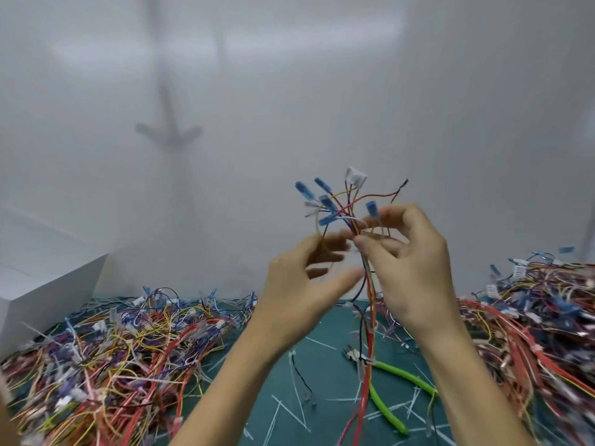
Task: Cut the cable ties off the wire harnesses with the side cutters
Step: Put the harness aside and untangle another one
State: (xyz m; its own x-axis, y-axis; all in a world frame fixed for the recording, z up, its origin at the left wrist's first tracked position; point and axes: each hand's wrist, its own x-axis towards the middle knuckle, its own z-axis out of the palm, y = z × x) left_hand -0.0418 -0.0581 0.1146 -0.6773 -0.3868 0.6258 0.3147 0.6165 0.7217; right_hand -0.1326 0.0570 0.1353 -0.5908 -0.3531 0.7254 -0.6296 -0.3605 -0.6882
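I hold a wire harness (pixel 346 207) up in the air in front of me; its blue terminals and a white connector fan out at the top and its red and yellow wires hang down to the mat. My right hand (pixel 409 262) pinches the bundle just below the fan. My left hand (pixel 306 275) is blurred beside it, fingers loosely curled near the bundle; contact is unclear. The side cutters (pixel 386 394), with bright green handles, lie on the green mat (pixel 325 381) below my hands, held by neither hand.
A large pile of colourful harnesses (pixel 128 349) covers the left of the mat, another pile (pixel 531 317) the right. Cut white cable ties (pixel 289 410) are scattered on the mat between them. A white box (pixel 38 284) stands at the far left against a white wall.
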